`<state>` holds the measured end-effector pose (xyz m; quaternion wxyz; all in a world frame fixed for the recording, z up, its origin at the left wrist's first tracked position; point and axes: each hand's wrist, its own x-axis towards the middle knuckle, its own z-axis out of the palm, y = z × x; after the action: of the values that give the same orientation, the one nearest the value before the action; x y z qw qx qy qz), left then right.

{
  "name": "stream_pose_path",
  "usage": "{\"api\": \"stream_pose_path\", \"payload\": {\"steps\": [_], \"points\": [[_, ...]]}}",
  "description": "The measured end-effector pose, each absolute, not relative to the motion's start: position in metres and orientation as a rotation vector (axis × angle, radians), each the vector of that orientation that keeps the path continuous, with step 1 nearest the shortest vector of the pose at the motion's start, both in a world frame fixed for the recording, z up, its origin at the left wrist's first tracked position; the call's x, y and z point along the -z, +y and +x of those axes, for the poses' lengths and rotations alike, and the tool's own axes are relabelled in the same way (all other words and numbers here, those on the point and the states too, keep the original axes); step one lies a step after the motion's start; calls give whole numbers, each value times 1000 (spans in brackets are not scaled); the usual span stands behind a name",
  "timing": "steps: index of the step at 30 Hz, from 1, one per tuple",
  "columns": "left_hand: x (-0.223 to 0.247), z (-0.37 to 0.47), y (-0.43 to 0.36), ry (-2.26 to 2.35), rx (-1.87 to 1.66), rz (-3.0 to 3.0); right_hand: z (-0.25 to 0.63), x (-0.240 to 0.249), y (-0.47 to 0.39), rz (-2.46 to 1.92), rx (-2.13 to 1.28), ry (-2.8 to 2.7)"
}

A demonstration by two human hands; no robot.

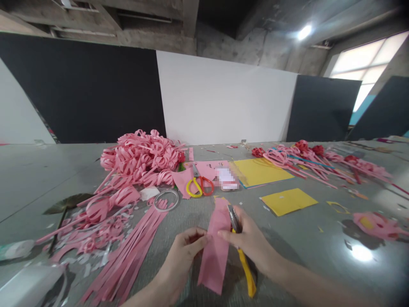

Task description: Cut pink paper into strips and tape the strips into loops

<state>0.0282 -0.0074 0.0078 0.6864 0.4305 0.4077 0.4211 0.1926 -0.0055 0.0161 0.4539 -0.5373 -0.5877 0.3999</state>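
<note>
A folded strip of pink paper is held up in front of me between both hands. My left hand pinches its left edge between thumb and fingers. My right hand is closed around a hand tool with a grey metal head and a yellow handle, while its thumb presses on the paper's right side. The tool's head points away from me beside the paper; its exact kind I cannot make out. Beyond the hands lie scissors with yellow and red handles, on pink paper.
Looped pink paper flowers are heaped at left, with a bundle of pink strips and a tape roll nearer. A phone, yellow sheets and a yellow piece lie ahead and right. Finished-looking paper flowers lie far right.
</note>
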Motion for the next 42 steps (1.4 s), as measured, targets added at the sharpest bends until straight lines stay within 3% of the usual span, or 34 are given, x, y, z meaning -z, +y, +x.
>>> {"api": "stream_pose_path", "payload": {"steps": [13,18,32,36,42], "points": [[-6,27,-7,936,-966,952,195,-17,-3,-1267,-1134,-1305],[-12,18,8,1120,-879,1361,212,-25,14,-1270,-1026,-1348],[1,5,17,1389,-625,2482,234,-21,27,-1787,-770,-1947],[2,12,-1,1457,-331,2875,233,-24,27,-1819,-759,-1990],[20,18,-16,1646,-170,2979,237,-24,27,-1854,-817,-2029]]}}
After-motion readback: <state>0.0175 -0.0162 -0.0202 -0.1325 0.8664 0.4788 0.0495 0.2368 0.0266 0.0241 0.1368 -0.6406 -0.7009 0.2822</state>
